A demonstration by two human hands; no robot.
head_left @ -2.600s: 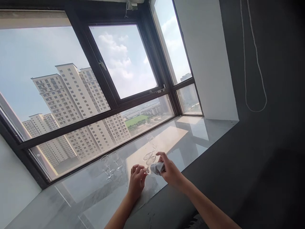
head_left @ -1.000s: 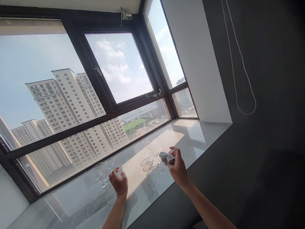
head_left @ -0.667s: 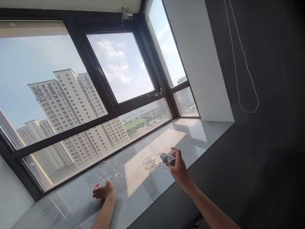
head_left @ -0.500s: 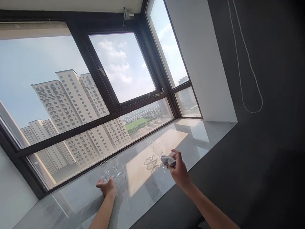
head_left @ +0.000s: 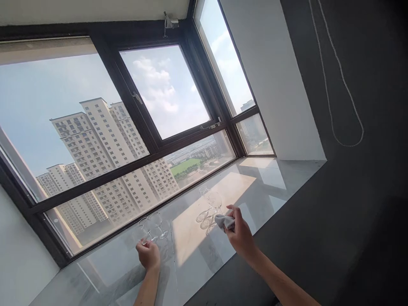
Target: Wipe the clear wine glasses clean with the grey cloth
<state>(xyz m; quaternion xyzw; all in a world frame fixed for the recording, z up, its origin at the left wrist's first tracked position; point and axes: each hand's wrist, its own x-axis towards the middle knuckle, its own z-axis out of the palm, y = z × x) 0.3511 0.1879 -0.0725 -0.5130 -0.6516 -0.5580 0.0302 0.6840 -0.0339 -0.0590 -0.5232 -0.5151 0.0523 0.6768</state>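
My left hand (head_left: 149, 255) is closed, fingers pinched at the lower part of a clear stemmed wine glass (head_left: 139, 232), above the windowsill (head_left: 188, 265). Just beyond it stand two more clear glasses, a nearer one (head_left: 148, 224) and one to its right (head_left: 158, 221). In my right hand (head_left: 240, 233) is a bunched light grey cloth (head_left: 224, 222), gripped between thumb and fingers with the index finger raised. Past the cloth, in a sunlit patch, stand clear stemmed glasses (head_left: 215, 199) with looped shadows beside them; the cloth and hand partly cover their bases.
Dark-framed windows (head_left: 153, 146) rise behind the sill, with a latch handle (head_left: 137, 97) on the frame. A white wall end (head_left: 270, 85) bounds the sill at the right. A looped bead cord (head_left: 339, 72) hangs against the dark wall.
The leftmost wine glass now shows clear of the others in my left hand, which has turned slightly. My right hand stays near the right-hand glasses with the cloth. The view has shifted a little.
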